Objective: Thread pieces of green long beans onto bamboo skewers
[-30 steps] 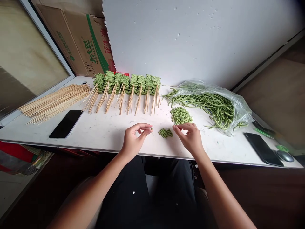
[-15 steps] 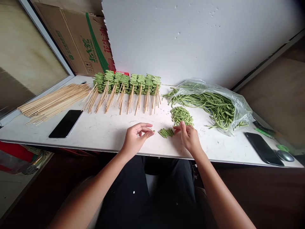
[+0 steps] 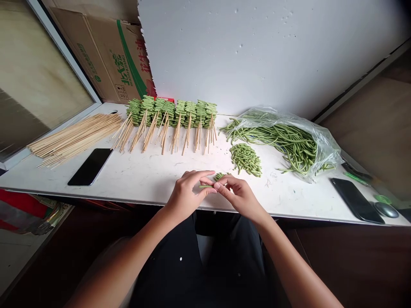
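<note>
A short cut piece of green bean [image 3: 205,186] lies between the fingers and thumb of my left hand [image 3: 186,194], whose index finger reaches out above it. My right hand [image 3: 240,196] pinches the piece's right end between thumb and index finger, and the hands meet over the table's front part. Just behind them, a small row of cut bean pieces [image 3: 218,176] is partly hidden by my right fingers. Beyond my right hand sits a loose pile of cut bean pieces [image 3: 245,159].
Skewered bean bundles [image 3: 189,112] are stacked along the back, sticks facing me. At left lie bare bamboo skewers [image 3: 77,134] and a black phone [image 3: 90,167]. Long beans [image 3: 279,134] spill from a clear plastic bag [image 3: 330,145] at right, near another phone [image 3: 356,200] and a mouse [image 3: 385,209].
My right hand has moved left from beside the small row to my left hand and now pinches the bean piece. My left hand has shifted slightly right and lower.
</note>
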Available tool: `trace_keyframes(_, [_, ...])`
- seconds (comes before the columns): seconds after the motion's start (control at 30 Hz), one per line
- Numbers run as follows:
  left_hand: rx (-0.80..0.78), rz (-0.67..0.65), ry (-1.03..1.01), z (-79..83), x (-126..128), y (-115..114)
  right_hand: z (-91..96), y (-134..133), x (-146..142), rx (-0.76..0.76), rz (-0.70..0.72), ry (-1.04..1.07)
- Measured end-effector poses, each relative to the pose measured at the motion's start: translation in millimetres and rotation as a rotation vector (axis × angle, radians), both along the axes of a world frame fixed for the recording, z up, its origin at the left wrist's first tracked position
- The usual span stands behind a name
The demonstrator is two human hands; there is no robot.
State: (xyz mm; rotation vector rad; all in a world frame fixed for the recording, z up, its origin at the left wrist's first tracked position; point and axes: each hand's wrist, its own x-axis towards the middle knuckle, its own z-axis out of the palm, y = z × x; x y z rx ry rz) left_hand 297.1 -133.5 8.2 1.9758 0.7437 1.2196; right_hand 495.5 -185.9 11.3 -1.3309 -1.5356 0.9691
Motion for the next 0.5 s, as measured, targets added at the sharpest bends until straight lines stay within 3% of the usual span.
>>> trace_keyframes(0.13, [-0.428, -0.044, -0.2, 1.5, 4, -2, -5.6, 0, -7, -0.093, -0.021, 0.322])
trace_keyframes(0.23, [-0.611, -0.158, -0.336, 1.6, 8, -3, -7.4, -1, -14, -0.097, -0.018, 0.385])
trace_keyframes(0.37, [-0.613, -0.209, -0.319, 4.3, 8, -2, -3.6, -3, -13, -0.054, 0.026, 0.248])
trace_keyframes(0.5, [-0.431, -0.091, -0.119, 8.3, -1, 1, 4.4, -4, -2, 0.202, -0.15, -0.052])
